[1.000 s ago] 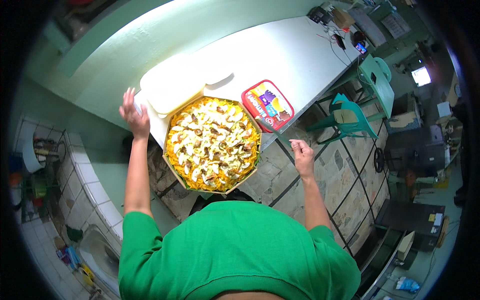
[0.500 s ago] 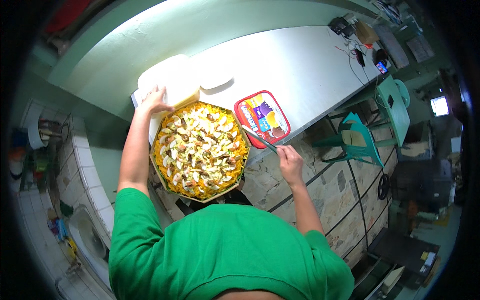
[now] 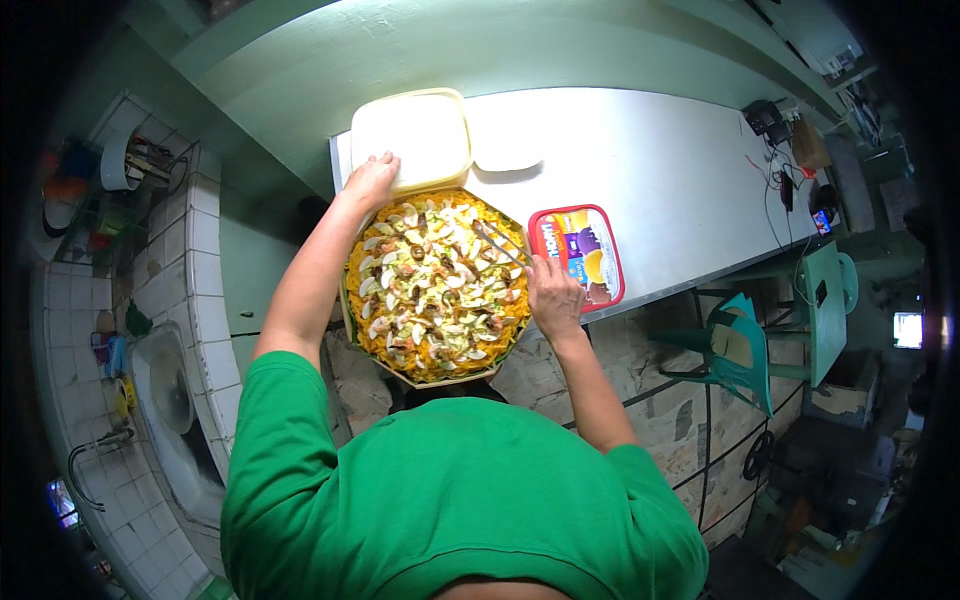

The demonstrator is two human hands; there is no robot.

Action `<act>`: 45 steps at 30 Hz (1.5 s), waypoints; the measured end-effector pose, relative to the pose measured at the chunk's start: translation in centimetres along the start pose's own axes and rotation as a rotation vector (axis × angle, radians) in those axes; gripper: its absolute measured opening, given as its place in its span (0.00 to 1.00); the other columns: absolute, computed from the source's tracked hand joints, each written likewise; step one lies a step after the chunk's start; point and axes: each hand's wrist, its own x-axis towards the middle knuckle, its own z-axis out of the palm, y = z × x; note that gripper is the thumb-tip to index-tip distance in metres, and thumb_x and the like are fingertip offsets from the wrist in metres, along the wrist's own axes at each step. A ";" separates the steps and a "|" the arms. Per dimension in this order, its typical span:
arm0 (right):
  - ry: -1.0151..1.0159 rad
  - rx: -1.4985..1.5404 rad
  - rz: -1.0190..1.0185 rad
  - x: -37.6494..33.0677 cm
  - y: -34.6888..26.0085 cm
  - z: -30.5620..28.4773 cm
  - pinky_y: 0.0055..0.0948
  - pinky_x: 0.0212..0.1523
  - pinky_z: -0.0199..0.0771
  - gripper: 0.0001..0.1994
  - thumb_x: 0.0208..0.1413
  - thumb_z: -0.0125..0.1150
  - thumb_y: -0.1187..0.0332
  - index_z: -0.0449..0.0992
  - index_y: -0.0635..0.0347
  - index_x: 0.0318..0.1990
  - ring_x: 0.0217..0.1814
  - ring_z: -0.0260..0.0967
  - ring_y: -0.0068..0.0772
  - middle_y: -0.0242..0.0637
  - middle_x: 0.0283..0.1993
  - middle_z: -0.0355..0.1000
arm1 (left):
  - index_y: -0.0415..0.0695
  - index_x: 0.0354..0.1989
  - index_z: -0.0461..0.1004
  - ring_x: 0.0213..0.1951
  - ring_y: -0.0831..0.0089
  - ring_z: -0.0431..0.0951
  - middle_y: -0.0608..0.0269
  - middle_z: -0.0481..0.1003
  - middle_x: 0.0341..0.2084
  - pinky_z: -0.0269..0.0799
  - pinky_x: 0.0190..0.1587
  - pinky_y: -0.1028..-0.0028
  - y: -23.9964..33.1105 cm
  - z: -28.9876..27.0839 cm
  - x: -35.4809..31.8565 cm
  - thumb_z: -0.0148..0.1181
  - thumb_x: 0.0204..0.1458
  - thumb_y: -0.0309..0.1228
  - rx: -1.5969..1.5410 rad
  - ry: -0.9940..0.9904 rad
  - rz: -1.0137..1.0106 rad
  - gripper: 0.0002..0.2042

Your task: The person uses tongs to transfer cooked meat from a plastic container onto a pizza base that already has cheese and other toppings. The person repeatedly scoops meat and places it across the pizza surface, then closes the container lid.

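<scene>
An octagonal tray at the table's near left edge is full of yellow-orange noodles topped with pale slices, brown bits and chopped greens. My right hand is closed round a pair of slim tongs, whose spread tips are over the right part of the topping. My left hand grips the near left rim of a pale yellow plastic container just behind the tray. Glare hides what the container holds. Right of the tray lies a red-rimmed rectangular tub with a colourful printed top.
A white rounded lid or dish sits beside the container on the white table. Cables and a dark box crowd the far right end. A teal chair stands at right; a sink is on the left.
My right hand has swung left from over the red tub, bringing the tongs onto the topping. My left hand stays at the container. The whole view has shifted.
</scene>
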 end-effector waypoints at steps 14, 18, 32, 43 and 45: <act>-0.080 0.063 0.115 0.5 -2.3 -0.3 0.40 0.31 0.72 0.10 0.60 0.53 0.66 0.76 0.60 0.42 0.30 0.73 0.46 0.41 0.33 0.71 | 0.33 0.55 0.63 0.57 0.40 0.66 0.45 0.62 0.58 0.68 0.58 0.57 -0.1 0.2 -0.1 0.56 0.41 0.19 -0.027 0.033 0.025 0.27; -0.152 0.110 0.231 0.7 -2.4 -0.7 0.41 0.33 0.72 0.10 0.60 0.52 0.65 0.76 0.60 0.41 0.31 0.73 0.47 0.42 0.34 0.72 | 0.33 0.56 0.63 0.55 0.41 0.68 0.43 0.65 0.56 0.68 0.57 0.57 0.4 -1.2 -0.6 0.58 0.41 0.28 -0.025 0.001 0.031 0.30; 0.172 0.886 0.768 -7.1 7.6 -4.8 0.21 0.36 0.70 0.12 0.63 0.52 0.65 0.77 0.66 0.41 0.32 0.67 0.17 0.28 0.28 0.73 | 0.37 0.49 0.70 0.51 0.46 0.70 0.41 0.71 0.46 0.69 0.51 0.57 14.2 6.4 15.3 0.51 0.53 0.30 -0.306 0.266 0.412 0.16; 0.119 0.826 0.742 -5.8 15.8 -9.2 0.24 0.29 0.66 0.14 0.61 0.55 0.61 0.78 0.64 0.41 0.27 0.63 0.17 0.30 0.25 0.73 | 0.43 0.69 0.45 0.67 0.44 0.51 0.51 0.44 0.69 0.56 0.61 0.44 15.2 7.1 19.0 0.63 0.44 0.35 0.054 -0.019 0.032 0.43; 0.083 0.887 0.743 -4.1 17.2 -8.2 0.22 0.35 0.70 0.14 0.61 0.55 0.61 0.78 0.63 0.41 0.32 0.68 0.18 0.31 0.29 0.75 | 0.44 0.69 0.44 0.67 0.46 0.50 0.53 0.43 0.70 0.55 0.62 0.44 15.4 6.4 19.2 0.67 0.39 0.32 0.010 -0.036 0.003 0.48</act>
